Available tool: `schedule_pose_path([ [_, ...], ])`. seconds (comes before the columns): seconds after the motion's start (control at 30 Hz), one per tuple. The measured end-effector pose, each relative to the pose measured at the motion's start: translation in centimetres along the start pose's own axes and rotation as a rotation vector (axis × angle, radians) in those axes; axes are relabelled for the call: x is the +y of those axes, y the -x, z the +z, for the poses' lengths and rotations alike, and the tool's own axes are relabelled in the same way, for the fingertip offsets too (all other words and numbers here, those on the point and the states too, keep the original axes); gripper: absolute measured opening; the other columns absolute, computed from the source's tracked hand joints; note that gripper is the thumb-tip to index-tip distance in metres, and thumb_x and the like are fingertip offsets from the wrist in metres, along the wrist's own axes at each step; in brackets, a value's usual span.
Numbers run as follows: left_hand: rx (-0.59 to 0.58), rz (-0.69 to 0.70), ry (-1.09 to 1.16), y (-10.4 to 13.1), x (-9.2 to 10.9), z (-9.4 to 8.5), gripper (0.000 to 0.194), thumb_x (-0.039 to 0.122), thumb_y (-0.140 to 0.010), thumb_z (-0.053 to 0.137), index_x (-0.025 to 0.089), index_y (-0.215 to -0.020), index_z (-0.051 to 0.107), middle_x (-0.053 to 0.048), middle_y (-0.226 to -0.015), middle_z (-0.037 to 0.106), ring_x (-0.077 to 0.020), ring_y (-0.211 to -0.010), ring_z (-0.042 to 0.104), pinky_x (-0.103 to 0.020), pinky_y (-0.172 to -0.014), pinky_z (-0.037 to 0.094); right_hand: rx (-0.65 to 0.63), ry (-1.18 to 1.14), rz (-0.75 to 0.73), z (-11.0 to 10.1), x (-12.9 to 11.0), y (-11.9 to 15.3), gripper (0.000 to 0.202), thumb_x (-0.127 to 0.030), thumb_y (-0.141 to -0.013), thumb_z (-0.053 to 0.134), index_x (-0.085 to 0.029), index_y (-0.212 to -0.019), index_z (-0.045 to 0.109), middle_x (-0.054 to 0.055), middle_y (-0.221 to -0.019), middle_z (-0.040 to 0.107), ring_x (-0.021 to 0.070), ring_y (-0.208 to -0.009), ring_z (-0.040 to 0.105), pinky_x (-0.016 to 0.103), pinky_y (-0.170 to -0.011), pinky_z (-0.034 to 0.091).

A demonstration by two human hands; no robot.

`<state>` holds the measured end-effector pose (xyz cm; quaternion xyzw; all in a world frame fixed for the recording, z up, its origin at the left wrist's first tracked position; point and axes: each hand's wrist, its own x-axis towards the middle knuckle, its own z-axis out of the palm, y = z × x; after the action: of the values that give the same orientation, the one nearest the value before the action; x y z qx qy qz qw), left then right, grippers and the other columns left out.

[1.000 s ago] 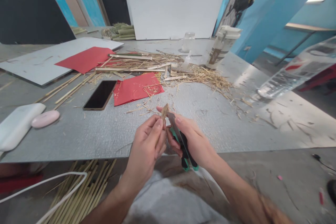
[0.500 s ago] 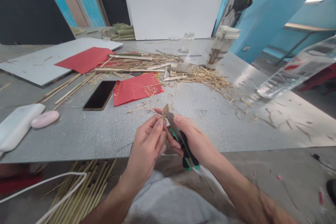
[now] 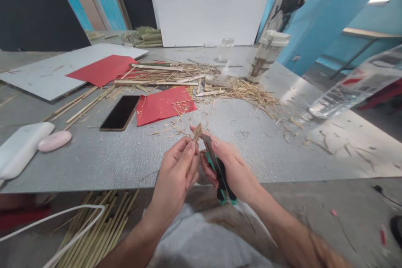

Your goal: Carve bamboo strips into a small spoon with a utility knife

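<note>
My left hand (image 3: 176, 168) has its thumb and fingertips clamped on a small tan strip (image 3: 197, 132), whose tip points up near the front of the grey table (image 3: 106, 159); my right hand (image 3: 235, 165) is wrapped round a green-and-black utility knife (image 3: 222, 179), its blade (image 3: 207, 142) close beside the strip, touching or not I cannot tell, while a red sheet (image 3: 157, 106) and a phone (image 3: 120, 112) lie beyond

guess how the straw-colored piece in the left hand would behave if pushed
The straw-colored piece is probably fairly stiff, since it juts up from the left hand without drooping. It looks light, being small and slender. It may split or flake if pushed hard, as similarly pale, dry-looking straw shreds lie across the table.
</note>
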<state>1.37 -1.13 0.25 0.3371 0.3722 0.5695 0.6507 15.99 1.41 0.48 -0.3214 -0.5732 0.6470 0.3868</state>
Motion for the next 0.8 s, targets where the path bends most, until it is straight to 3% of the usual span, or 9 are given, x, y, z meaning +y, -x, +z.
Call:
schedule_pose_path([
  [0.47,0.002,0.013,-0.009,-0.04,-0.20,-0.03,0.036,0.047,-0.103,0.072,0.021,-0.081,0.058,0.013,-0.044,0.038,-0.0047,-0.038,0.016,-0.018,-0.041,0.024,0.032,-0.002,0.011,0.21,0.45,-0.17,0.068,-0.063,-0.113,0.043,-0.021,-0.166,0.051,-0.007,-0.063,0.050,0.0108,-0.050,0.042,0.022,-0.046,0.039],
  [0.8,-0.032,-0.005,0.005,0.12,-0.01,-0.21,0.034,0.041,-0.107,0.067,0.020,-0.082,0.061,0.012,-0.046,0.039,-0.0045,-0.038,0.013,-0.019,-0.039,0.018,-0.111,-0.113,0.127,-0.67,-0.45,-0.56,0.062,-0.060,-0.113,0.043,-0.023,-0.160,0.057,-0.008,-0.062,0.048,0.0095,-0.047,0.040,0.021,-0.045,0.038],
])
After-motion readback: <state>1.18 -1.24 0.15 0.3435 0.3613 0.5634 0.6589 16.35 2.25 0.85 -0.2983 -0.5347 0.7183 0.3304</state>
